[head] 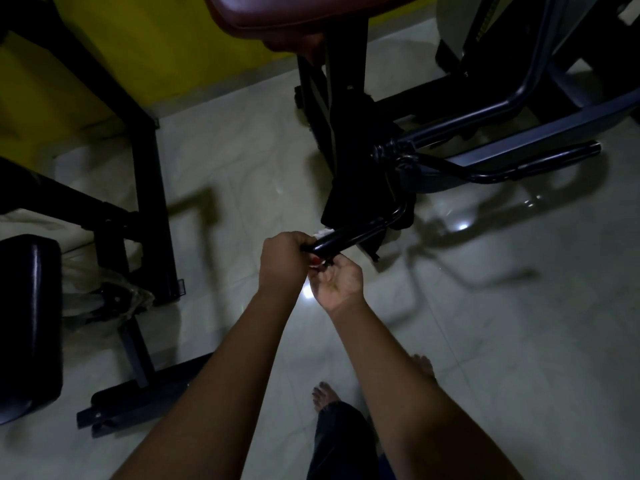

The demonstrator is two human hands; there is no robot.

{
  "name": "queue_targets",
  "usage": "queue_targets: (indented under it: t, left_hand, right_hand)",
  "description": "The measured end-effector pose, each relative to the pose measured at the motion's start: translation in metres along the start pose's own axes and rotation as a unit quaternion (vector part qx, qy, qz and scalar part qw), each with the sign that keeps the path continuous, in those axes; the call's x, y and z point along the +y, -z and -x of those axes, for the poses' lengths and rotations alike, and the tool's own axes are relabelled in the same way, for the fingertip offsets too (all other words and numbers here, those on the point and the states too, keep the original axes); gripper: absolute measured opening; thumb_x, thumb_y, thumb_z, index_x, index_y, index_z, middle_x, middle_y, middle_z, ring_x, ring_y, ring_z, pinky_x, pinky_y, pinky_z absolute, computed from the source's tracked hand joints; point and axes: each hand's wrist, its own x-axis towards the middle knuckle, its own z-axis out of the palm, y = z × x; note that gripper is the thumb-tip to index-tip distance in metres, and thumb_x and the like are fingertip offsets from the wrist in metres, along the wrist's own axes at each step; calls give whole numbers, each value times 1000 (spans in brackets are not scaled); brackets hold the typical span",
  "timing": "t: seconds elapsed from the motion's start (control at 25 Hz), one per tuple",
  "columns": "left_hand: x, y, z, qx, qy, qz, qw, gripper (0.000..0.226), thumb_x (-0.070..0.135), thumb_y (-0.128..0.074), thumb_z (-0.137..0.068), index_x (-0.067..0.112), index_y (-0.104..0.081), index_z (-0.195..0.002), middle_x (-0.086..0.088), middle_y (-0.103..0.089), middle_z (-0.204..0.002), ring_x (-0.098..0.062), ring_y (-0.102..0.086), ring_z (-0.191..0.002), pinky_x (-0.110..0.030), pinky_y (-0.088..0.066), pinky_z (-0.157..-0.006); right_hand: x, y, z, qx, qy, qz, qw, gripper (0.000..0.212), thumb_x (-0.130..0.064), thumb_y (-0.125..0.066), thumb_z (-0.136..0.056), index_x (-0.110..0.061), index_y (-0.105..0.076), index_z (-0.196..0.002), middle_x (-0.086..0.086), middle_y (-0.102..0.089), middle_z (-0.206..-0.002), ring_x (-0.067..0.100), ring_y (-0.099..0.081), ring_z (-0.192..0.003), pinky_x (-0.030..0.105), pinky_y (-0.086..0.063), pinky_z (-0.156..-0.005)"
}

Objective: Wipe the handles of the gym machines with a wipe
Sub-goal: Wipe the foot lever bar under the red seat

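A black machine handle slants toward me from the machine's pivot. My left hand grips its near end, fingers curled over the top. A white wipe shows as a small patch between those fingers and the bar. My right hand sits just under the handle's end, palm up, fingertips pinched on something small and white that may be part of the wipe. A second black handle sticks out to the right, untouched.
A maroon padded seat hangs above the machine's black post. Black frame legs and a black pad stand at the left. The floor is glossy pale tile. My bare feet are below.
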Motion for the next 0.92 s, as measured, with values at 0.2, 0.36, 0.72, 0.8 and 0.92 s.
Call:
queue_targets:
  t: [0.2,0.36,0.72,0.8,0.92]
  left_hand:
    - [1,-9,4,7,-27,-62,998,22,13,-66,-88,11,-73,-109,-14,-72,-94,-26,-66,-86,-22,-38,-65]
    - [14,-15,1,-20,-65,-108,992,38,22,-61,-93,12,-59,-130,-14,-67,-115,-30,-63,-101,-34,-48,-84]
    - [25,-23,-17,-70,-68,-88,991,52,12,-61,-93,25,-47,-141,-10,-65,-125,-26,-60,-111,-32,-47,-91]
    - [25,-25,-21,-89,-77,-107,987,64,0,-59,-88,27,-43,-144,-8,-65,-124,-24,-61,-111,-31,-48,-91]
    - [34,-29,-26,-116,-108,-111,981,69,0,-58,-86,28,-39,-146,-11,-65,-121,-27,-61,-108,-36,-50,-90]
  right_hand:
    - [-34,2,5,66,95,46,992,31,11,-36,-92,-7,-44,-68,5,-44,-51,9,-42,-39,19,-43,-44]
    - [-70,-7,-6,188,318,105,923,11,-2,-63,-89,-6,-69,-97,4,-69,-81,18,-68,-78,28,-56,-72]
    - [-78,14,-18,102,602,668,425,21,-17,-55,-92,-10,-73,-102,14,-67,-117,27,-59,-119,28,-48,-93]
    - [-107,0,-27,117,584,703,390,23,-12,-53,-92,-5,-73,-100,17,-70,-107,34,-63,-112,34,-50,-91]
    - [-117,-6,-27,87,570,722,382,38,-21,-39,-92,-3,-72,-100,15,-71,-99,34,-65,-103,39,-54,-90]
